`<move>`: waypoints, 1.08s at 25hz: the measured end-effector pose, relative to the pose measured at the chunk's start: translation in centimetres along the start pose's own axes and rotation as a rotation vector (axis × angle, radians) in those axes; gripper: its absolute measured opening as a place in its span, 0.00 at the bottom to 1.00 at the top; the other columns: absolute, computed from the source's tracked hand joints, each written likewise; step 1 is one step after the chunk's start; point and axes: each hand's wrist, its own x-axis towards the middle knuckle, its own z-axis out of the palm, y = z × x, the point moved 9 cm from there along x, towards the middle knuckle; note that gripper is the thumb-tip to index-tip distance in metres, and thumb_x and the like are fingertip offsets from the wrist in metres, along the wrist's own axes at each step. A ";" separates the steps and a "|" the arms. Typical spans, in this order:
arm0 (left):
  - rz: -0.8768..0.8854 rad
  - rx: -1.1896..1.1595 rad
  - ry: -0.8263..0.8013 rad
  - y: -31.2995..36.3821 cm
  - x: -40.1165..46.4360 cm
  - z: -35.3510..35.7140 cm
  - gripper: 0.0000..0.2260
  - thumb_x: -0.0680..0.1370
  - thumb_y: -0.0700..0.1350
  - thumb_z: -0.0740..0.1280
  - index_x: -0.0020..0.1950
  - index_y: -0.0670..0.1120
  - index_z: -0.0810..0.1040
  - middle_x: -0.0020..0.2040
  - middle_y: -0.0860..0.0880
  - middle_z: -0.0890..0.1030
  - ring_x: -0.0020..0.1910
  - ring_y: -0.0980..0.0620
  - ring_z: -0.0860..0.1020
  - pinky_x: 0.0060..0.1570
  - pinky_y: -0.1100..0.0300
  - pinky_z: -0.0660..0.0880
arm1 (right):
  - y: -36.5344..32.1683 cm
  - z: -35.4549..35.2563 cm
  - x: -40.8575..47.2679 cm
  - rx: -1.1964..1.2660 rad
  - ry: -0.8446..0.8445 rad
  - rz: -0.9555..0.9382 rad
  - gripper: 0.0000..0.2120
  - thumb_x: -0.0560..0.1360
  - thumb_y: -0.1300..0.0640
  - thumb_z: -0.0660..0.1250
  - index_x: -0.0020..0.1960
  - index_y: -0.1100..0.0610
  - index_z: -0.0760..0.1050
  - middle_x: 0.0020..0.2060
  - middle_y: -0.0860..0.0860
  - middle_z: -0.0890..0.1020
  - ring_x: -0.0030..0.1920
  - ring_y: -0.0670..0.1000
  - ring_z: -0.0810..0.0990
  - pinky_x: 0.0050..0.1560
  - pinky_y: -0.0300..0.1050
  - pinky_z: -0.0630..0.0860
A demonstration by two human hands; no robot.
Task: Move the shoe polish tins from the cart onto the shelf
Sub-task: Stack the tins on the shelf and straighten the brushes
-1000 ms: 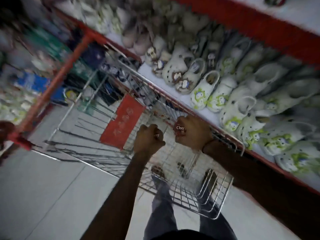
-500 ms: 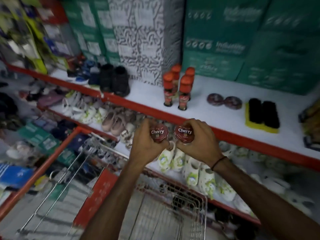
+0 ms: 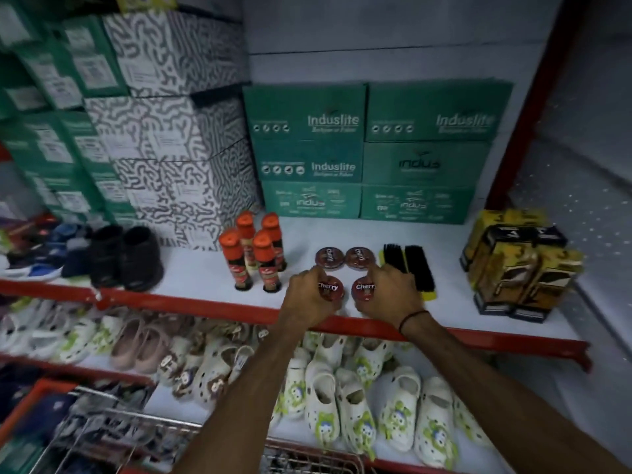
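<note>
My left hand point(image 3: 305, 300) grips a round red "Cherry" polish tin point(image 3: 330, 289) low over the white shelf point(image 3: 191, 271), near its red front edge. My right hand point(image 3: 390, 295) holds a second red "Cherry" tin point(image 3: 363, 289) right beside it. I cannot tell whether the tins touch the shelf. Just behind them two more tins point(image 3: 328, 257) point(image 3: 359, 257) lie flat on the shelf, side by side. A corner of the wire cart point(image 3: 307, 460) shows at the bottom.
Orange-capped polish bottles point(image 3: 254, 254) stand left of the tins; black brushes point(image 3: 410, 265) lie to the right, yellow-black boxes point(image 3: 519, 265) further right. Green shoe boxes point(image 3: 369, 152) stack behind. Black shoes point(image 3: 124, 256) sit at left. White clogs point(image 3: 342, 398) fill the lower shelf.
Both hands lifted a tin each out of the cart, rose past the clog shelf and have come down onto the upper shelf in front of the two resting tins.
</note>
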 end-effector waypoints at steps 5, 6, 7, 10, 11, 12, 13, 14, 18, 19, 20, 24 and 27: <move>0.013 0.065 -0.017 -0.2 2.0 1.9 0.18 0.69 0.49 0.75 0.58 0.45 0.83 0.57 0.40 0.83 0.58 0.40 0.81 0.57 0.49 0.80 | 0.3 0.7 1.2 -0.171 0.109 -0.038 0.21 0.65 0.33 0.70 0.45 0.51 0.81 0.43 0.52 0.87 0.54 0.58 0.79 0.56 0.56 0.68; 0.013 0.079 -0.016 -0.3 2.2 2.0 0.19 0.70 0.48 0.74 0.60 0.46 0.83 0.58 0.40 0.82 0.60 0.40 0.80 0.59 0.48 0.79 | 0.4 0.8 1.5 -0.172 0.109 -0.037 0.22 0.65 0.33 0.70 0.45 0.50 0.81 0.43 0.52 0.87 0.55 0.57 0.79 0.55 0.56 0.68; 0.008 0.086 -0.015 -0.4 2.4 2.0 0.20 0.71 0.47 0.74 0.62 0.46 0.82 0.59 0.39 0.80 0.61 0.39 0.79 0.61 0.47 0.78 | 0.4 0.9 1.8 -0.173 0.104 -0.039 0.22 0.65 0.32 0.70 0.45 0.50 0.81 0.44 0.52 0.87 0.56 0.57 0.79 0.55 0.55 0.68; -0.001 0.084 -0.018 -0.5 2.8 2.0 0.21 0.71 0.45 0.74 0.63 0.44 0.81 0.59 0.37 0.79 0.60 0.38 0.79 0.60 0.47 0.78 | 0.3 1.1 2.7 -0.172 0.095 -0.055 0.23 0.67 0.32 0.69 0.48 0.49 0.82 0.45 0.52 0.86 0.57 0.57 0.78 0.57 0.56 0.68; 0.003 0.086 -0.019 -0.5 3.0 2.0 0.21 0.71 0.44 0.74 0.63 0.44 0.81 0.59 0.37 0.79 0.60 0.37 0.79 0.60 0.47 0.79 | 0.3 1.1 3.0 -0.162 0.091 -0.059 0.22 0.67 0.32 0.69 0.48 0.49 0.81 0.46 0.52 0.86 0.57 0.57 0.78 0.57 0.56 0.69; 0.006 0.094 -0.022 -0.5 3.2 2.0 0.21 0.71 0.45 0.74 0.64 0.44 0.81 0.59 0.37 0.79 0.60 0.37 0.79 0.60 0.47 0.79 | 0.3 1.1 3.2 -0.152 0.087 -0.061 0.22 0.67 0.32 0.70 0.49 0.49 0.81 0.46 0.52 0.86 0.57 0.58 0.78 0.57 0.56 0.69; 0.007 0.104 -0.028 -0.5 3.4 2.0 0.21 0.72 0.46 0.74 0.64 0.44 0.81 0.59 0.37 0.80 0.60 0.38 0.79 0.59 0.47 0.79 | 0.4 1.2 3.4 -0.146 0.079 -0.059 0.22 0.67 0.33 0.70 0.49 0.49 0.81 0.47 0.52 0.86 0.57 0.58 0.78 0.57 0.56 0.69; 0.005 0.114 -0.037 -0.6 3.5 2.1 0.21 0.72 0.47 0.74 0.64 0.44 0.81 0.59 0.37 0.80 0.60 0.38 0.79 0.59 0.48 0.79 | 0.5 1.2 3.5 -0.143 0.070 -0.056 0.22 0.67 0.33 0.70 0.50 0.49 0.81 0.47 0.52 0.86 0.57 0.58 0.78 0.58 0.56 0.69; 0.038 0.084 -0.045 -0.5 4.3 1.8 0.23 0.74 0.49 0.73 0.68 0.46 0.79 0.63 0.39 0.79 0.63 0.38 0.78 0.62 0.44 0.78 | 0.9 1.0 4.0 -0.062 0.076 -0.055 0.24 0.67 0.31 0.68 0.53 0.46 0.81 0.48 0.50 0.87 0.57 0.57 0.80 0.58 0.55 0.69; 0.070 0.057 -0.035 -0.2 4.8 1.5 0.22 0.76 0.46 0.71 0.69 0.45 0.78 0.65 0.39 0.79 0.65 0.38 0.77 0.64 0.43 0.77 | 1.3 0.5 4.4 -0.002 0.099 -0.057 0.23 0.68 0.32 0.68 0.54 0.46 0.81 0.50 0.49 0.87 0.57 0.57 0.80 0.57 0.55 0.69; 0.101 0.049 -0.031 0.0 5.4 1.3 0.21 0.77 0.42 0.68 0.71 0.43 0.77 0.67 0.40 0.79 0.67 0.38 0.77 0.67 0.43 0.76 | 1.8 0.0 5.0 0.048 0.110 -0.064 0.23 0.69 0.34 0.68 0.57 0.46 0.81 0.53 0.49 0.86 0.59 0.57 0.81 0.58 0.55 0.70; 0.118 0.198 -0.175 -0.3 7.2 2.1 0.23 0.78 0.37 0.63 0.74 0.45 0.73 0.65 0.39 0.79 0.66 0.37 0.76 0.66 0.40 0.75 | 2.4 1.6 7.4 -0.026 -0.170 -0.134 0.26 0.76 0.42 0.67 0.73 0.46 0.71 0.74 0.50 0.75 0.77 0.56 0.67 0.78 0.69 0.50; 0.124 0.230 -0.219 -0.6 7.8 2.5 0.23 0.79 0.39 0.64 0.74 0.49 0.74 0.60 0.37 0.79 0.63 0.35 0.77 0.64 0.41 0.77 | 2.6 3.1 8.0 -0.056 -0.268 -0.150 0.25 0.79 0.43 0.65 0.75 0.42 0.69 0.75 0.53 0.73 0.81 0.54 0.61 0.79 0.70 0.38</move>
